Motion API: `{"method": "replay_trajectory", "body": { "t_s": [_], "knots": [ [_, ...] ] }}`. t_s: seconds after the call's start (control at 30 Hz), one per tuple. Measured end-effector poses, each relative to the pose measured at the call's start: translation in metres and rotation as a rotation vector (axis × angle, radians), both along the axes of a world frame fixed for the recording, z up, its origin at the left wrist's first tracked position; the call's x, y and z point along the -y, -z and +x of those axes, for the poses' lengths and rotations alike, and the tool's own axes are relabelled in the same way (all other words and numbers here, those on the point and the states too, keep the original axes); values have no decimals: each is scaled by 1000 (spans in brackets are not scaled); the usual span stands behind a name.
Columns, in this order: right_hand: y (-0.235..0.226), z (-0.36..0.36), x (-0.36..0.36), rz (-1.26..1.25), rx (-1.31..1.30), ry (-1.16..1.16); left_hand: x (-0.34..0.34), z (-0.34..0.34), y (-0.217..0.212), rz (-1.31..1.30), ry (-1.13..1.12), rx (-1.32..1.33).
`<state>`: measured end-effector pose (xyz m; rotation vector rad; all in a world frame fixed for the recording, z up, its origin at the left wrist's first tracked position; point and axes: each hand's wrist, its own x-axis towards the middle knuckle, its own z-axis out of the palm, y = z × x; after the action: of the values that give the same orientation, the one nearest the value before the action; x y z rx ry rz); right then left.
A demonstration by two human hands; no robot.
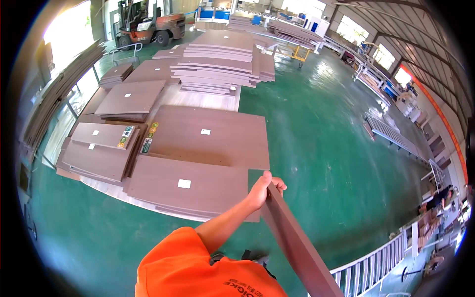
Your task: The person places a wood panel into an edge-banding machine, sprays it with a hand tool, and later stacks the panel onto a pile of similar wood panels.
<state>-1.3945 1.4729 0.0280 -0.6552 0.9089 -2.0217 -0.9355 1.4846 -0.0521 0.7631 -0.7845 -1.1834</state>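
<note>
A long brown board runs from the middle of the view down to the lower right edge, seen mostly along its narrow side. My left hand is closed around its far end, with fingers showing on both sides. The left forearm reaches out from an orange sleeve. My right hand is out of view. Just left of the held end lies a stack of brown panels with a white label on top. Behind it a larger brown panel lies flat.
More panel stacks stand farther back, and boards lean at left. An orange forklift is parked at far left. A roller conveyor lies at lower right, a person beyond it. Green floor stretches right of the panels.
</note>
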Motion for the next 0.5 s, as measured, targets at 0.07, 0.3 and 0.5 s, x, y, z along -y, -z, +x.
{"method": "replay_trajectory", "body": {
  "t_s": [0.07, 0.3, 0.5],
  "knots": [
    [3, -8, 61, 11, 2, -4, 49, -5, 3, 85, -107, 123],
    [-1, -39, 283, 36, 25, -56, 199, 0, 33, 262, -597, 73],
    [-11, -7, 479, 79, -14, -242, 305, -2, 16, 451, -915, 15]
  ]
}}
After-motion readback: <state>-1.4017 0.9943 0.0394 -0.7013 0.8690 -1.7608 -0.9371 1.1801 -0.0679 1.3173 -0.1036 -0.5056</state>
